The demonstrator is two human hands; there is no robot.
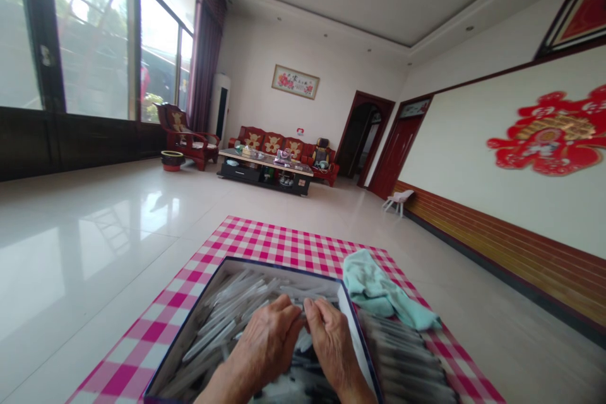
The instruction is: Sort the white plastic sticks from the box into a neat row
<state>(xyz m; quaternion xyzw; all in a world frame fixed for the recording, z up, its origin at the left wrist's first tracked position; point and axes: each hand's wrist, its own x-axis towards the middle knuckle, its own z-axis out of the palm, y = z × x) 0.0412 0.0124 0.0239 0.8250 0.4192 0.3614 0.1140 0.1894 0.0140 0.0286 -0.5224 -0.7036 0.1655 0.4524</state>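
"How are those fingers set?"

"Left hand (272, 331) and right hand (331, 331) are over the box (288, 274), each one's fingers drawn together, the two sets of tips nearly meeting. I can't tell what's pinched there."

"The clear tubes (227, 319)?"

"In the box, many left of the fingertips, long sides slanting away and rightward. The left hand's nearer those."

"Room to move?"

"More inside the box leftward. The right wall is close beside the right hand; past it are a blurry row of sticks (407, 353) and a green cloth (379, 287)."
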